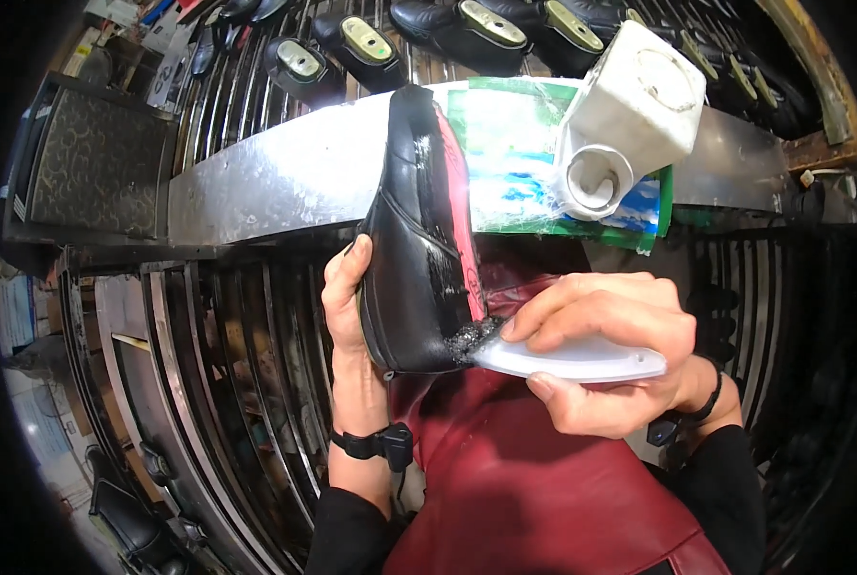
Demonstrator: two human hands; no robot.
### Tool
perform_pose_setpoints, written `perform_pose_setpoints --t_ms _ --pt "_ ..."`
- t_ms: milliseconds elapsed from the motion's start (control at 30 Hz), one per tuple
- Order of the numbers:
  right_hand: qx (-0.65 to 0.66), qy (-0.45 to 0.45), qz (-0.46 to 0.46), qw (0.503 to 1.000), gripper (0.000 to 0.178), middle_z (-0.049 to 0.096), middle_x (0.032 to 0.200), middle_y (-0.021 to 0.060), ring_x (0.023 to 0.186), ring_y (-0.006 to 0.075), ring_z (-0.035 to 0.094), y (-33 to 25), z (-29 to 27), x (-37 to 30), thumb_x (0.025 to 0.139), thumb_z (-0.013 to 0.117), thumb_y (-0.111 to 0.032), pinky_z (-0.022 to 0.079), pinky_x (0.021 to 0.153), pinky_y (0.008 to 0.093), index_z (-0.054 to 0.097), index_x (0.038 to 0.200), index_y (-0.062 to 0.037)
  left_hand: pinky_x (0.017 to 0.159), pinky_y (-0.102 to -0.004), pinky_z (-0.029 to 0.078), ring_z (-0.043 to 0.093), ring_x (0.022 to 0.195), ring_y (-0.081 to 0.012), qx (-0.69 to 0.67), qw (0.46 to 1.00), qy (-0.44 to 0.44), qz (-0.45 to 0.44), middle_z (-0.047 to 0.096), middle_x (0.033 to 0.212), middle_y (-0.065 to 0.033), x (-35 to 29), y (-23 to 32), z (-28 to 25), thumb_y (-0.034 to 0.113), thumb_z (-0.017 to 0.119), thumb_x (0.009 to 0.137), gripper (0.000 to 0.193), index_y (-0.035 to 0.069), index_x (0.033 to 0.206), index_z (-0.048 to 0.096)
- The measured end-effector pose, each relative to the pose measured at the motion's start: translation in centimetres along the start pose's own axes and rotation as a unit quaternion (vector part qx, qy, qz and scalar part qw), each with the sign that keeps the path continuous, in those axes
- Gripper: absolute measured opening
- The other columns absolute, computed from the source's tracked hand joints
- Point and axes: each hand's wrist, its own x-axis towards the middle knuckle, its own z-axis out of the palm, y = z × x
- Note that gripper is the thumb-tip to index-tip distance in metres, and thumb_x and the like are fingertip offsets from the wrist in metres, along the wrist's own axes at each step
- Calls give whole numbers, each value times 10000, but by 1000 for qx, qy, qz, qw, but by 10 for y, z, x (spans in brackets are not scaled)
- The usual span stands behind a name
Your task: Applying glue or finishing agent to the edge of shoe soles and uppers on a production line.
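My left hand is wrapped round the left side of a black leather shoe, its thumb showing along the edge. The shoe is held up lengthwise before me, with a pink-red strip along its right side. Glossy wet streaks mark the leather beside that strip. In my right hand is a brush with a pale, translucent handle, gripped between thumb and fingers. Its dark, wet-looking bristles touch the shoe's near end, at the lower end of the strip. My left fingers are mostly hidden behind the shoe.
Past the shoe runs a metal ledge. On it a white plastic container with a round opening stands on a green and blue plastic sheet. Several black shoes sit on the rack behind. Metal rails flank me, and a red apron covers my lap.
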Motion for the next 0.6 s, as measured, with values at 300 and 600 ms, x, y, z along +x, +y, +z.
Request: perform_pose_setpoints --t_ms 300,600 --pt "-14 -17 -51 998 302 779 941 213 778 304 752 -10 -22 43 575 705 1 611 751 388 710 876 8 901 -375 655 770 1007 -231 277 934 111 196 762 1190 -124 7 -15 33 315 543 1123 429 -33 1352 648" --pt "8 -51 -38 998 426 772 1042 241 955 273 757 19 -58 69 595 568 31 608 874 371 712 989 99 828 -399 571 685 965 -240 254 953 18 164 714 1188 -142 8 -19 66 185 610 1051 357 -5 1351 648"
